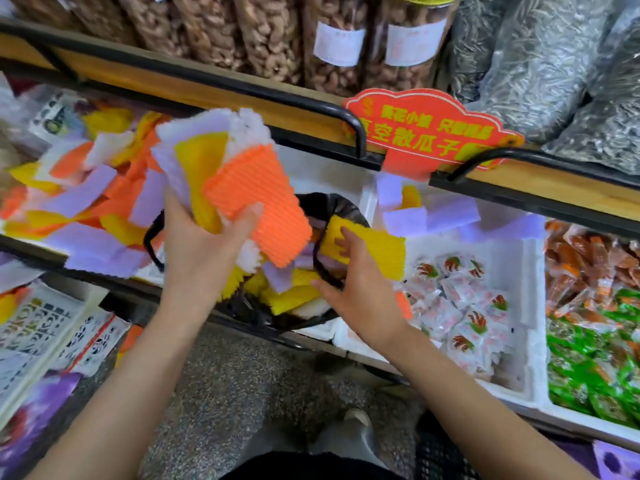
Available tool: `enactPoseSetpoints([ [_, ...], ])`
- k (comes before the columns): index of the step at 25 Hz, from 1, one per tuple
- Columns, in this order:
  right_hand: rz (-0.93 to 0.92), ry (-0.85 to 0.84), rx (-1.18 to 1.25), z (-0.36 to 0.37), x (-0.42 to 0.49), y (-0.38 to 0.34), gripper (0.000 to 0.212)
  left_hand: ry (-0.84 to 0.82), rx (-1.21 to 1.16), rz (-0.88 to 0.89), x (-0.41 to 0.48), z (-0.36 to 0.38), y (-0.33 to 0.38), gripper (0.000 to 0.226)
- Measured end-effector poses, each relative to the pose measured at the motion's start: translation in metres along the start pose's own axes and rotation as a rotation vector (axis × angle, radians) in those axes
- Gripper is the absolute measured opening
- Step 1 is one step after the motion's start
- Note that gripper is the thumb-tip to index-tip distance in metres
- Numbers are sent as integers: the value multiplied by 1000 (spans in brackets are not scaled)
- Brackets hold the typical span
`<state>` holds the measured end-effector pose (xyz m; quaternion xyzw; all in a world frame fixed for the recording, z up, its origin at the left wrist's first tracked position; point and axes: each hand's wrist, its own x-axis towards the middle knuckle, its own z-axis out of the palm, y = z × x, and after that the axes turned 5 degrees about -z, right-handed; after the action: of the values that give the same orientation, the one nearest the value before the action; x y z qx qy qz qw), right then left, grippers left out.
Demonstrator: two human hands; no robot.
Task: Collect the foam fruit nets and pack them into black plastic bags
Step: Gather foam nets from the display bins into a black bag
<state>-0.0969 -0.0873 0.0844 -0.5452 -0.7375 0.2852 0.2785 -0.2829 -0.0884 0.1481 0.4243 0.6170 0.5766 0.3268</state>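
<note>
My left hand point(204, 247) grips a thick bundle of foam nets point(242, 181), orange in front with yellow, purple and white behind, held above the open black plastic bag point(332, 206). My right hand point(356, 282) pinches a yellow foam net point(377, 247) at the bag's right rim, with a bag handle under its fingers. Several yellow, purple and white nets point(287, 292) lie inside the bag. A loose heap of nets point(93, 199) covers the shelf to the left, and a few purple ones point(433, 216) lie to the right.
White foam boxes hold snack packets point(457, 313) and green and orange packs point(595, 334) on the right. A red sign point(429, 133) sits on the black shelf rail point(353, 126). Jars of nuts point(332, 39) and bags of seeds stand above. Printed bags point(45, 337) lie lower left.
</note>
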Motion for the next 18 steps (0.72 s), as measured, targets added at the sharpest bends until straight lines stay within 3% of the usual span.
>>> enactPoseSetpoints([
  [2, 36, 24, -113, 7, 12, 2, 54, -9, 58, 22, 16, -13, -8, 57],
  [4, 4, 174, -280, 6, 18, 9, 44, -55, 119, 31, 27, -16, -21, 50],
  [7, -10, 162, -564, 5, 18, 31, 74, -183, 186, 4, 37, -11, -46, 62],
  [10, 192, 16, -411, 6, 18, 47, 86, -361, 327, 29, 38, 3, -71, 70],
  [13, 377, 73, -235, -3, 18, 68, 66, -451, 395, 33, 35, 14, -81, 72],
  [15, 433, 83, -249, -13, 15, 69, 39, -486, 402, 25, 36, 16, -84, 70],
  [18, 401, 318, -274, -32, 8, 48, 26, -498, 394, 14, 40, 10, -84, 69],
])
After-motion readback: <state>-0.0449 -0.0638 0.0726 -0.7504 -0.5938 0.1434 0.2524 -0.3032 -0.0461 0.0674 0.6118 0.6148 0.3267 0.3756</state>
